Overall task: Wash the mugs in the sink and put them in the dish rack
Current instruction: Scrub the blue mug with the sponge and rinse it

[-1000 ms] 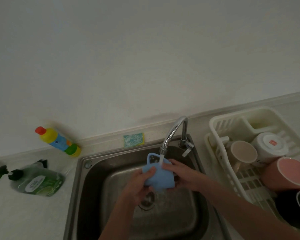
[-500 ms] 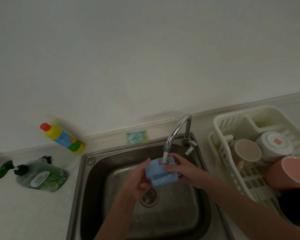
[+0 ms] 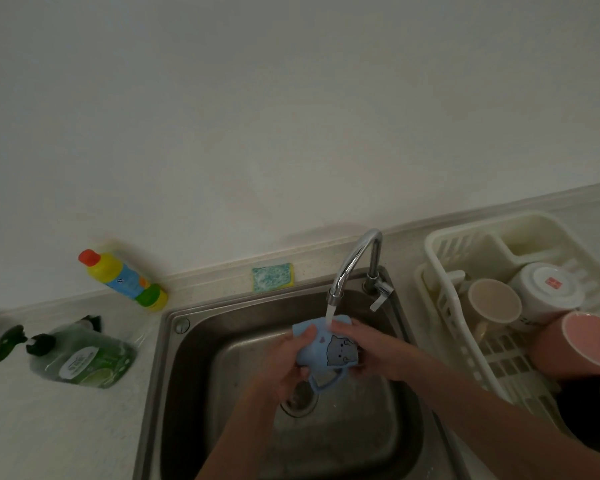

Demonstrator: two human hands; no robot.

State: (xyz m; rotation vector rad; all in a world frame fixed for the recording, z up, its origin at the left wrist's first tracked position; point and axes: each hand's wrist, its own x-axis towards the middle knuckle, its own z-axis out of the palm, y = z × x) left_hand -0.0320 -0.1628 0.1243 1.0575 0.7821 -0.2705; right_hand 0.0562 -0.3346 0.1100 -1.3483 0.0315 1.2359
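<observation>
From your head camera: your left hand (image 3: 284, 362) and right hand (image 3: 368, 344) both grip the blue mug (image 3: 326, 348) under the tap (image 3: 355, 265), over the sink (image 3: 194, 341). It looks wet, so it could slip and chip on the way to the crowded dish rack (image 3: 447, 306).

No wording can be read; the green soap bottle's white label (image 3: 78, 364) is blurred; the upturned white ceramic mug's base (image 3: 548, 287) bears a small red mark, illegible.
</observation>
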